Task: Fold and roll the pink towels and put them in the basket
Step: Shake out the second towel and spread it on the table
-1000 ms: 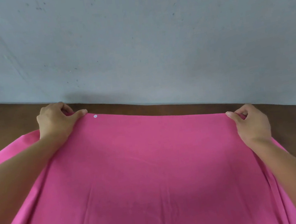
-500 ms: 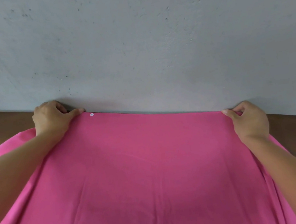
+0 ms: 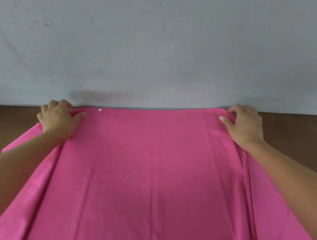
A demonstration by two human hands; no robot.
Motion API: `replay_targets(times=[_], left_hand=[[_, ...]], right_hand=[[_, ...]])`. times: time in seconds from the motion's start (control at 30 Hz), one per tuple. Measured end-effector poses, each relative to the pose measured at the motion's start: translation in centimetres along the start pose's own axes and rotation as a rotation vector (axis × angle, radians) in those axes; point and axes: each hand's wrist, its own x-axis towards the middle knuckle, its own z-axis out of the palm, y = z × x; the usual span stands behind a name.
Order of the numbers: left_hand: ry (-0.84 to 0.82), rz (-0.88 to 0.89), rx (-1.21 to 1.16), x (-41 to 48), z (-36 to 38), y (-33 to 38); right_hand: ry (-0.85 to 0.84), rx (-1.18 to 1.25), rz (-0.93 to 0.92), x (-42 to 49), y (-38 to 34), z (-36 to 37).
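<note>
A large pink towel [image 3: 151,181] lies spread over the brown table, its far edge against the grey wall. My left hand [image 3: 59,120] pinches the far left corner of that edge, thumb on top. At the far right corner my right hand [image 3: 243,123] pinches the cloth between thumb and curled fingers. A small white snap [image 3: 100,109] sits near the far edge, just right of my left hand. A second pink layer sticks out under my left forearm. No basket is in view.
The brown table [image 3: 301,141] shows bare on the right and at the far left [image 3: 3,124]. The grey wall [image 3: 143,41] rises directly behind the table's back edge.
Both hands have pushed the towel's far edge away from me until it meets the wall. The strip of bare table behind the edge is gone. The grips are unchanged.
</note>
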Motion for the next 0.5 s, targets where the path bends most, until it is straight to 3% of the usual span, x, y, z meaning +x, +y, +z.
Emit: replay_targets(times=[0.37,0.5], left_hand=[[-0.149,0.415,0.097,-11.5,-4.3,-3.7],[-0.179,0.378,0.046,-16.2,-6.0,-6.8]], right_hand=[[-0.153,0.049,-0.141,-10.1,-6.5,-2.8],[-0.193,0.103,-0.197,-14.4,-10.9,-3.0]])
